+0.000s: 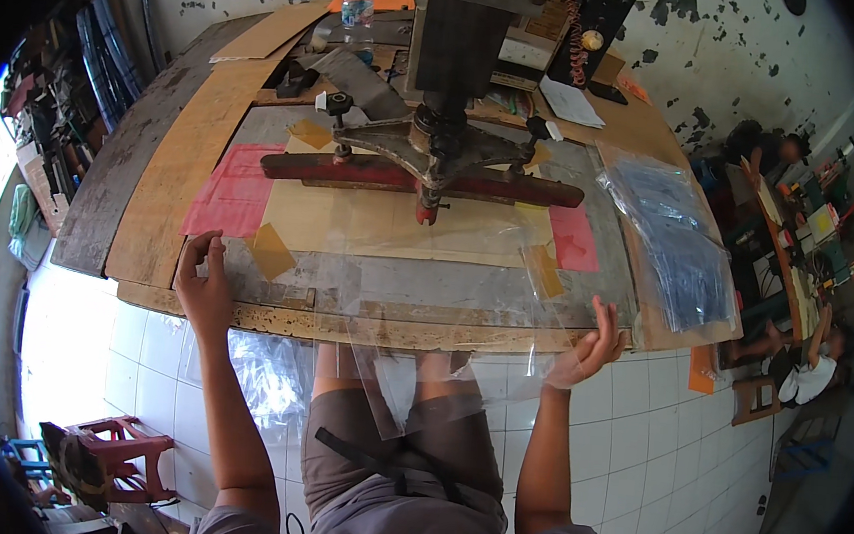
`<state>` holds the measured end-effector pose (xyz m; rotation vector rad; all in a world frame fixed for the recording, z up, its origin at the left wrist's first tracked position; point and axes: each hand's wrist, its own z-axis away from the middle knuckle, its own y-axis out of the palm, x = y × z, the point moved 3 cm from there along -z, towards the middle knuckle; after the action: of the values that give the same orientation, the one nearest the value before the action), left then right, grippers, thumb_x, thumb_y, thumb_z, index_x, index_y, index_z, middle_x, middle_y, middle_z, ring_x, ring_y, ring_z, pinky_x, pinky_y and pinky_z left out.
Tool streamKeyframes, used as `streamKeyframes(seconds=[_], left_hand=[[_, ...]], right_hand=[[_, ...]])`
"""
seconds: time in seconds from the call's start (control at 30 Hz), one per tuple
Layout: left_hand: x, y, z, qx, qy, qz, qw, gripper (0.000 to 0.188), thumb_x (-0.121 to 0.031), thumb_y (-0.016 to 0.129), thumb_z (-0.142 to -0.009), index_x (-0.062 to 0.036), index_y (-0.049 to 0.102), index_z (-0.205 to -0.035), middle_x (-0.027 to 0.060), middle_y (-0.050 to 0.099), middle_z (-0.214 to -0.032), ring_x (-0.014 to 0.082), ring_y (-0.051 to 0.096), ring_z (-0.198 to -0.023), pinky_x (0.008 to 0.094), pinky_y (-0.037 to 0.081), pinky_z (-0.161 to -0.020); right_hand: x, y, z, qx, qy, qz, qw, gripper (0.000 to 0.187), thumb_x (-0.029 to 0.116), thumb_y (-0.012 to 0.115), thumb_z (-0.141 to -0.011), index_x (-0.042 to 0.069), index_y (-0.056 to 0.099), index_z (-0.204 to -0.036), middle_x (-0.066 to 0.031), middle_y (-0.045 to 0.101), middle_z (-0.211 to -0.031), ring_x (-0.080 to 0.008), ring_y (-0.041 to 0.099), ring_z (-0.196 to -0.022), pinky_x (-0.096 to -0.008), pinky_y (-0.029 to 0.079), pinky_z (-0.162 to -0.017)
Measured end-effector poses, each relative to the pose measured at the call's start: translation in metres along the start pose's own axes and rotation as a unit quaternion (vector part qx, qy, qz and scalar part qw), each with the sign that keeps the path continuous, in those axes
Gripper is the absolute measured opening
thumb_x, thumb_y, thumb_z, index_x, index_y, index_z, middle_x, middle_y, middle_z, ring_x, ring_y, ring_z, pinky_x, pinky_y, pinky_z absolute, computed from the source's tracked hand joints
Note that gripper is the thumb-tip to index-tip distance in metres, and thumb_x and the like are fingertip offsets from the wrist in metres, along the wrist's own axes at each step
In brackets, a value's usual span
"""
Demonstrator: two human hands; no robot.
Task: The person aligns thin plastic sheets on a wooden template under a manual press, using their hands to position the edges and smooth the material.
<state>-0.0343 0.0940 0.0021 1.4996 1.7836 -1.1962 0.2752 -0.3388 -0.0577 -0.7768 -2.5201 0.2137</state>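
Observation:
A clear plastic sheet (435, 298) lies across the front of the worktable, its near corner hanging over the edge above my legs. My right hand (589, 350) is at the front right edge with its fingers stretched and apart. The sheet's right side reaches that palm and wrist; whether it is gripped there cannot be made out. At the front left, my left hand (205, 285) is raised with loosely bent fingers and nothing visible in them. It is near a pink sheet (230, 191). Beyond the plastic, a cream board (311, 213) lies beneath the press's red bar (354, 173).
The metal press column (454, 53) stands over the middle. Blue-tinted plastic packets (671, 246) are stacked on the right; a water bottle (357, 11) stands at the back. Tan tape pieces (274, 252) mark the grey plate. A red stool (121, 454) is at lower left. People sit far right.

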Motion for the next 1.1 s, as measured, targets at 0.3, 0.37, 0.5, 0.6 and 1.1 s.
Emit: streamKeyframes(seconds=[0.3, 0.37, 0.5, 0.6, 1.1], left_hand=[[0.007, -0.001, 0.000, -0.006, 0.003, 0.005, 1.000, 0.020, -0.017, 0.064, -0.104, -0.0009, 0.075, -0.107, 0.0052, 0.074, -0.095, 0.0161, 0.068, -0.093, 0.0347, 0.052, -0.089], [0.006, -0.001, 0.001, -0.007, 0.001, 0.012, 1.000, 0.020, -0.017, 0.064, -0.104, -0.0008, 0.075, -0.106, 0.0052, 0.074, -0.095, 0.0161, 0.068, -0.093, 0.0346, 0.052, -0.090], [0.006, 0.000, 0.001, -0.005, -0.001, 0.013, 1.000, 0.019, -0.016, 0.064, -0.103, -0.0007, 0.075, -0.106, 0.0051, 0.074, -0.094, 0.0158, 0.068, -0.092, 0.0342, 0.052, -0.090], [0.004, -0.001, 0.001, -0.005, -0.001, 0.008, 1.000, 0.019, -0.016, 0.064, -0.103, -0.0006, 0.075, -0.106, 0.0052, 0.074, -0.094, 0.0159, 0.068, -0.092, 0.0341, 0.052, -0.090], [0.001, -0.002, 0.002, -0.009, 0.000, -0.005, 1.000, 0.020, -0.017, 0.063, -0.103, -0.0005, 0.074, -0.105, 0.0055, 0.074, -0.092, 0.0170, 0.068, -0.092, 0.0351, 0.052, -0.090]], right_hand=[[-0.017, -0.004, 0.047, 0.020, -0.088, 0.056, 0.994, 0.058, 0.044, 0.029, -0.114, 0.000, 0.050, -0.146, -0.0263, 0.045, -0.158, -0.0492, 0.034, -0.151, -0.0650, 0.020, -0.125], [-0.016, -0.004, 0.050, 0.015, -0.090, 0.058, 0.994, 0.059, 0.043, 0.028, -0.114, -0.001, 0.048, -0.147, -0.0261, 0.043, -0.160, -0.0505, 0.031, -0.152, -0.0652, 0.021, -0.125], [-0.018, -0.002, 0.052, 0.013, -0.080, 0.056, 0.995, 0.059, 0.044, 0.027, -0.114, -0.001, 0.046, -0.147, -0.0258, 0.041, -0.161, -0.0503, 0.028, -0.153, -0.0656, 0.021, -0.125], [-0.017, -0.002, 0.052, 0.012, -0.082, 0.055, 0.995, 0.058, 0.043, 0.027, -0.114, 0.000, 0.047, -0.147, -0.0256, 0.041, -0.161, -0.0507, 0.027, -0.154, -0.0657, 0.021, -0.125], [-0.020, -0.001, 0.054, 0.017, -0.079, 0.037, 0.996, 0.057, 0.044, 0.027, -0.114, 0.000, 0.048, -0.143, -0.0248, 0.039, -0.161, -0.0502, 0.023, -0.155, -0.0662, 0.018, -0.125]])
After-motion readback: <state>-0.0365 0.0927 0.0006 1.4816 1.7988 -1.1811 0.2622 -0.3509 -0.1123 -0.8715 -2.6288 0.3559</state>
